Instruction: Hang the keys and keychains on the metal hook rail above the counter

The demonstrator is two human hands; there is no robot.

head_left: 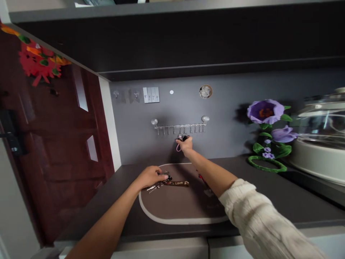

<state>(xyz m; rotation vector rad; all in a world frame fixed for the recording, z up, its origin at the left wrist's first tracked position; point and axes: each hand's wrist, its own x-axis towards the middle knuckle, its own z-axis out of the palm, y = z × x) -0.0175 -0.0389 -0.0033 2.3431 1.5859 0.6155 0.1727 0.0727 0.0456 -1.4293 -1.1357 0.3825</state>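
My right hand (185,145) is raised to a chrome hook rail (180,126) on the grey wall, fingers closed on a small dark key fob with a pink loop (178,147) just under the hooks. My left hand (151,177) rests on a brown oval mat (175,203) on the dark counter, fingers closed over a bunch of keys (156,186) with a brown strap marked "Love" (178,183). Something red (201,177) lies on the mat, mostly hidden behind my right forearm.
A purple fabric flower decoration (268,133) stands on the counter at right, beside a large white pot with a glass lid (320,140). A dark red door (54,144) is at left. Switches (151,95) and two small hooks (126,94) sit on the wall above the rail.
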